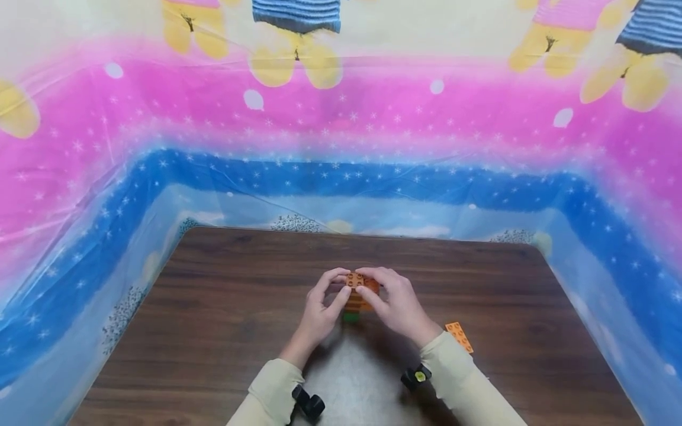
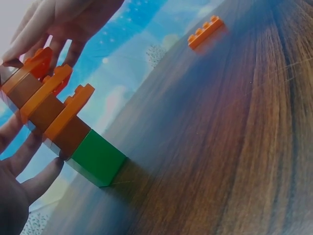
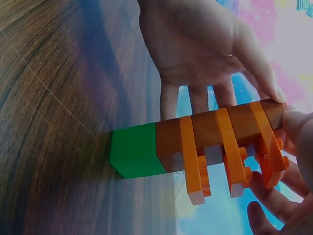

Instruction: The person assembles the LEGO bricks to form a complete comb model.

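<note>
A toy brick tower stands on the table, with a green brick (image 3: 137,152) at its base. Above it, brown bricks (image 2: 73,136) alternate with orange plates (image 3: 192,161), whose studded ends jut out to the right. A brown brick (image 1: 355,280) with studs tops the tower. My left hand (image 1: 321,303) grips the tower from the left, its thumb near the top and several fingers along the side. From the right, my right hand (image 1: 396,300) pinches the top brick between thumb and index finger; its other fingers are spread behind the jutting plates in the left wrist view.
A loose orange studded plate (image 1: 459,337) lies flat on the brown wooden table (image 1: 229,313), beside the right wrist. Patterned cloth (image 1: 341,177) hangs around the back and sides of the table.
</note>
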